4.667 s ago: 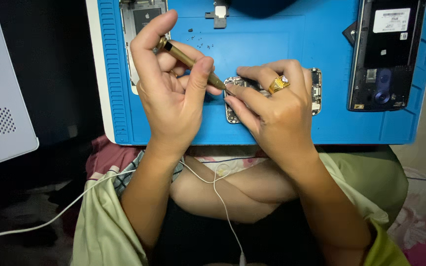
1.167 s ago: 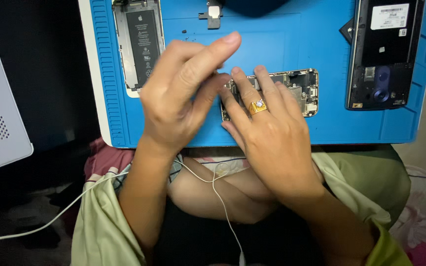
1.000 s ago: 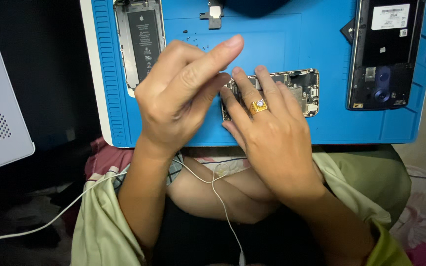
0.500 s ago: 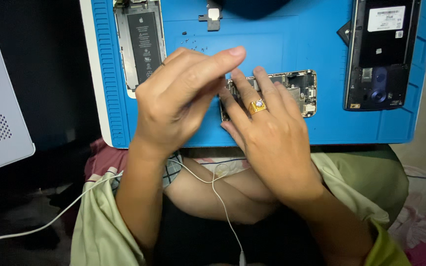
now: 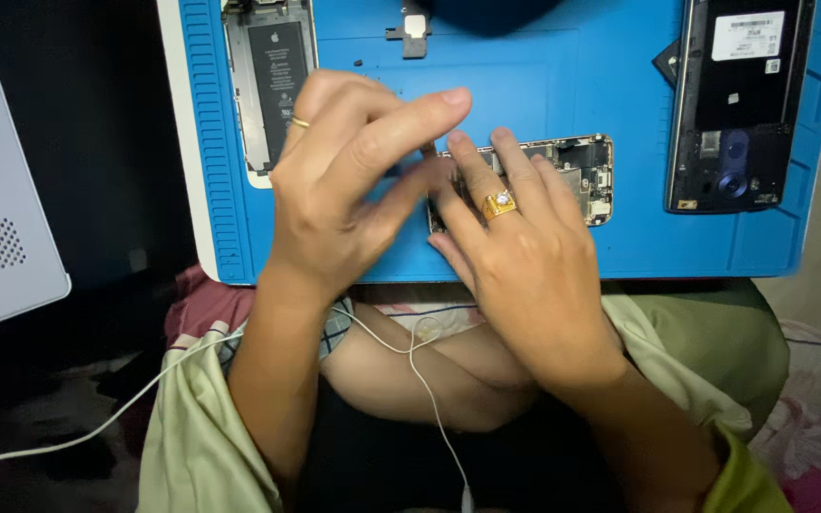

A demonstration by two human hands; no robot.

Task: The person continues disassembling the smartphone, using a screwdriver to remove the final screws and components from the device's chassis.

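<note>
Near the front edge of the blue mat [image 5: 620,256], the right hand [image 5: 534,275] lies flat, its fingers together and pressed on an opened phone frame [image 5: 572,176] whose circuit parts show past the fingertips. Just beside it, the left hand [image 5: 344,204] hovers with fingers curled and forefinger stretched toward the frame; whether it grips anything cannot be told. Both forearms come up from the lap over the mat's front edge. Bare mat lies behind the frame. A phone with its battery showing [image 5: 273,85] sits at the far left corner, a dark phone back [image 5: 738,104] at the right edge.
</note>
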